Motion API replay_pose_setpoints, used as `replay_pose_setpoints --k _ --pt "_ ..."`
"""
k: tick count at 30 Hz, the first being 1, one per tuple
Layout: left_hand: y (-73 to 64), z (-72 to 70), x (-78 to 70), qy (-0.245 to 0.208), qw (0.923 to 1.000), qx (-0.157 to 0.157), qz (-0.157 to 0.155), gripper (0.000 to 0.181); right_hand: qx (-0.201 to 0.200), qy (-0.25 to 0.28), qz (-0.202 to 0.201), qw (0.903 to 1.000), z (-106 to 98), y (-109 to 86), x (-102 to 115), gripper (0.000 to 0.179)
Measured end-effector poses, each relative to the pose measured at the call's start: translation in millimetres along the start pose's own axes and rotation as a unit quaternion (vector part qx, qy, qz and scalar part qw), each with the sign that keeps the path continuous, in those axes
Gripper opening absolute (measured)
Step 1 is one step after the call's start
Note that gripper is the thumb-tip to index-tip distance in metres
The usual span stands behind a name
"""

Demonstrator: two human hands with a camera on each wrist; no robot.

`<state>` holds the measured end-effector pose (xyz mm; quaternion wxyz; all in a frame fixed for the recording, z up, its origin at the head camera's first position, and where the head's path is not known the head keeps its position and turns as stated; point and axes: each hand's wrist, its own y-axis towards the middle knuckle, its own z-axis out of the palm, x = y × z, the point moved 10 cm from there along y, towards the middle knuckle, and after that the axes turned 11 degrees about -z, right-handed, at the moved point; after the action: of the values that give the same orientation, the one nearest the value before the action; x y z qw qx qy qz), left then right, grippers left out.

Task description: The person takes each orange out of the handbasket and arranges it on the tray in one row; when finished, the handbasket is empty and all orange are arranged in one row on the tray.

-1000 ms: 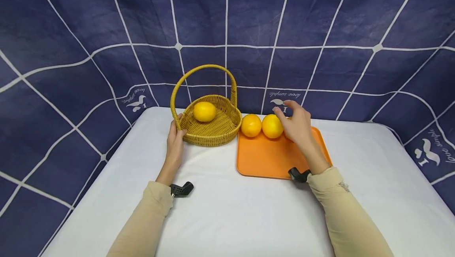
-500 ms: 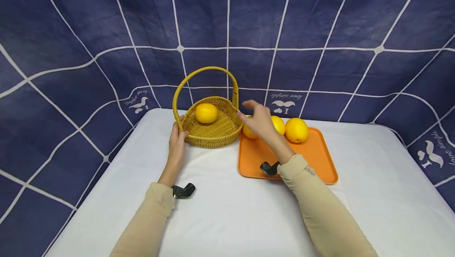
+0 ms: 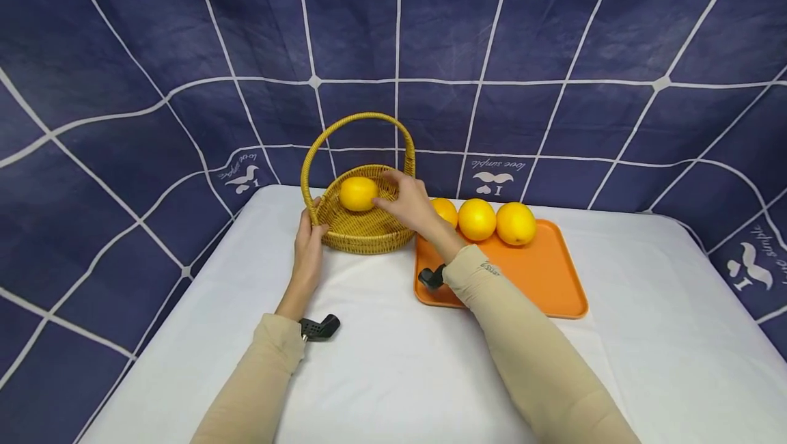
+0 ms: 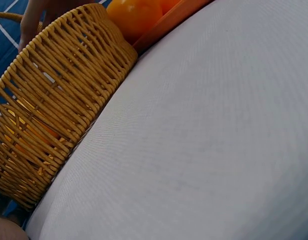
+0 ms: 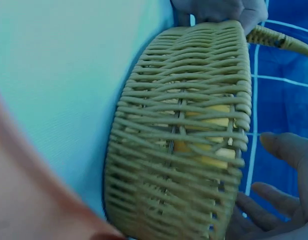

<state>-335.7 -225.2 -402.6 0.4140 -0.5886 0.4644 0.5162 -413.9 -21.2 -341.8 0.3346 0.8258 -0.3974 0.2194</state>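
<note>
A yellow wicker basket [image 3: 369, 244] with a tall arched handle stands at the back of the table, an orange [image 3: 359, 194] lying inside. My left hand [image 3: 307, 246] grips the basket's left rim by the foot of the handle. Reaching over the right rim, my right hand [image 3: 410, 206] has its thumb tip close beside the orange, fingers spread. In the right wrist view, the fingers of the right hand [image 5: 286, 192] are apart behind the wicker wall, and the orange [image 5: 213, 117] shows through the weave.
An orange tray [image 3: 529, 280] lies right of the basket, close against it. Along its back edge sit three oranges [image 3: 477, 220], the leftmost partly hidden by my right hand. White cloth [image 3: 363, 362] covers the table; a blue checked curtain [image 3: 443, 41] hangs behind.
My right hand has moved left from above the tray's oranges, across to the inside of the basket. The left hand keeps its hold on the basket rim.
</note>
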Motion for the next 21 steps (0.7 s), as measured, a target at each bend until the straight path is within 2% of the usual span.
replay_pose_setpoints --k 9,13,17,21 --pt "0.8 1.0 1.5 -0.006 1.0 0.002 -0.003 0.062 0.034 0.01 -0.006 0.9993 34 26.1 3 0.071" --pt "-0.3 2.7 -0.3 -0.003 1.0 0.007 0.002 0.06 0.055 -0.003 -0.014 0.9984 48 30.7 4 0.073" --pt "0.0 1.3 -1.3 -0.003 1.0 0.002 0.004 0.06 0.057 -0.022 -0.014 0.9981 53 33.0 6 0.073" --pt "5.3 -0.8 7.4 -0.002 1.0 -0.001 -0.001 0.061 0.05 -0.033 -0.006 0.9982 58 33.2 4 0.071"
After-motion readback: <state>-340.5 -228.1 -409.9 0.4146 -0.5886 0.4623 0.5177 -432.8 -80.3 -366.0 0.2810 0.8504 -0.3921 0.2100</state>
